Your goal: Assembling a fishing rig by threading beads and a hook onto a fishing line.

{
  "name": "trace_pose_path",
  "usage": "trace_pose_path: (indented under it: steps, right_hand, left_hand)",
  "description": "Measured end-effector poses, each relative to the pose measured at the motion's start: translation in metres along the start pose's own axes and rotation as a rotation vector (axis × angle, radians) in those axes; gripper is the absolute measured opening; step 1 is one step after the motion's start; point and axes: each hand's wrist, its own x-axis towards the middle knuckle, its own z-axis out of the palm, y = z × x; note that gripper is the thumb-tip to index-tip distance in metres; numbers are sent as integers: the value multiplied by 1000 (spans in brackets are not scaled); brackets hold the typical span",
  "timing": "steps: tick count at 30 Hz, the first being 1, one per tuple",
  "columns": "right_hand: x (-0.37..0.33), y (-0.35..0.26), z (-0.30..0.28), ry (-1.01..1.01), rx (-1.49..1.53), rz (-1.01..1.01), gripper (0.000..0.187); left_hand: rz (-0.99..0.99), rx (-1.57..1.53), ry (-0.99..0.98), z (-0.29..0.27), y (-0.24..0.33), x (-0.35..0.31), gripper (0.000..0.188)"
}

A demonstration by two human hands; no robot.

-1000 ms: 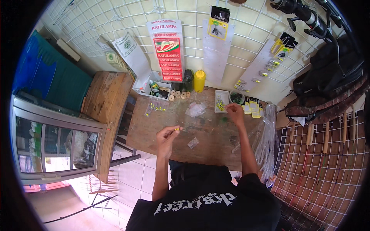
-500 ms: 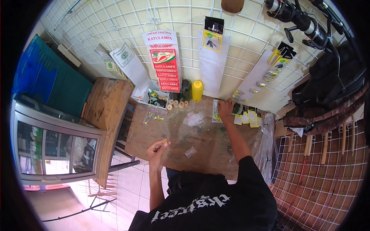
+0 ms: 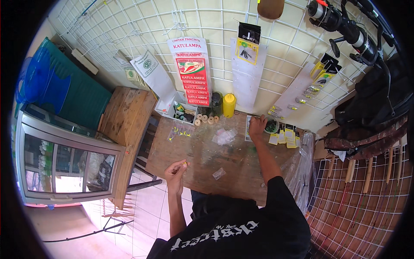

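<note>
Over the near left part of the wooden workbench (image 3: 185, 144), my left hand (image 3: 175, 172) is raised and pinches a small yellow bead-like piece (image 3: 185, 163) between thumb and fingertips. My right hand (image 3: 258, 127) reaches to the back of the bench, at the right side of a shallow white tray (image 3: 248, 134). Its fingers are curled downward, and what they hold, if anything, is hidden. Right beside that hand stands a round clear tub (image 3: 271, 125) with dark green contents. Several yellow-edged cards (image 3: 284, 136) lie to its right.
Small yellow-green pieces (image 3: 179, 132) lie on clear plastic at the left. Clear packets (image 3: 224, 136) lie mid-bench, another packet (image 3: 219, 174) nearer. Behind are a white box of supplies (image 3: 183, 113), wooden spools (image 3: 204, 118) and a yellow bottle (image 3: 229, 105). Fishing reels (image 3: 340, 28) hang at upper right.
The whole view has shifted, so the scene sits slightly further right and lower. My right hand has moved slightly toward the tray's right side; my left keeps its pinch on the yellow piece.
</note>
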Motion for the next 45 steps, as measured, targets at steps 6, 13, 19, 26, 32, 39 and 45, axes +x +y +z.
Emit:
trace_pose_path:
  steps: [6,13,19,26,32,39,45]
  right_hand:
    - [9,-16,-54,-16,176,141,12]
    - [-8,-32,-145,-202,1235,338,12]
    - [-49,-99,-216,-395,1669,389,11]
    - [-76,-146,-249,-456,1697,272,12]
    - [-88,-152,-246,-286,1501,154,14]
    - [-87,-159,-269,-204,1346,83,11]
    - [-90,-153,-255,-508,1803,360,20]
  left_hand:
    - [1,-5,0,-4,-2,0,18]
    - [-2,-42,-144,26,4,6,18]
    - [32,-9,-241,33,2,0,20]
    - [76,21,-266,41,11,-10,21]
    - [81,73,-277,36,12,-12,21]
    - [124,-12,-306,38,10,-10,19]
    - [102,-13,-400,38,14,-7,18]
